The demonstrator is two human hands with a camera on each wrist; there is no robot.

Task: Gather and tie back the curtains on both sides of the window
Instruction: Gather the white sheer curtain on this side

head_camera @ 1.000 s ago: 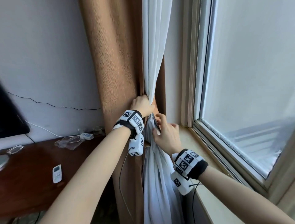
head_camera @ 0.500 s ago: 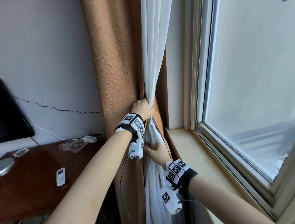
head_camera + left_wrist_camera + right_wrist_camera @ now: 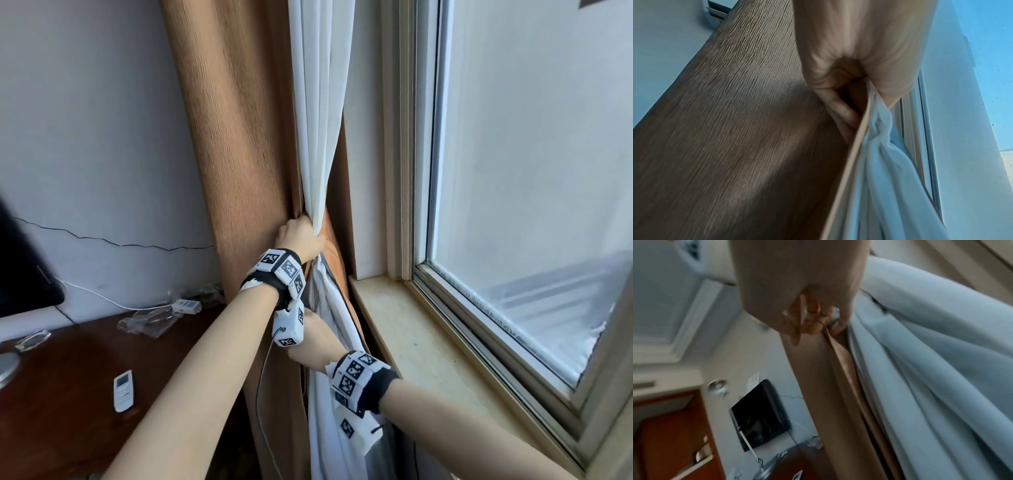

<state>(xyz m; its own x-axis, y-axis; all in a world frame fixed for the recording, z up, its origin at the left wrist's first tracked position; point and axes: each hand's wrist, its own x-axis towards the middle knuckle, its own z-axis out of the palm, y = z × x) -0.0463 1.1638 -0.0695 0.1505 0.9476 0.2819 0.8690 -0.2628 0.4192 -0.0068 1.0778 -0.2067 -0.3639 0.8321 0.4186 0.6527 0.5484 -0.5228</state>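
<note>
White sheer curtain (image 3: 317,113) and brown drape (image 3: 239,137), bunched at the window's left edge beside the stone sill (image 3: 428,342). Nearest, right hand (image 3: 315,342) low on the bundle, fingers (image 3: 812,321) curled round a fold of brown fabric. Above it, left hand (image 3: 301,236) clenched on both layers. Soft, light, apt to slip: best gripped at the cinched waist. Beyond, remote control (image 3: 123,390) on the wooden desk (image 3: 51,411).

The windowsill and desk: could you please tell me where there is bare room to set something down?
The windowsill lies bare between the brown curtain and window frame. The desk is free around the remote; its back edge is crowded with plastic wrap and a cable.
</note>
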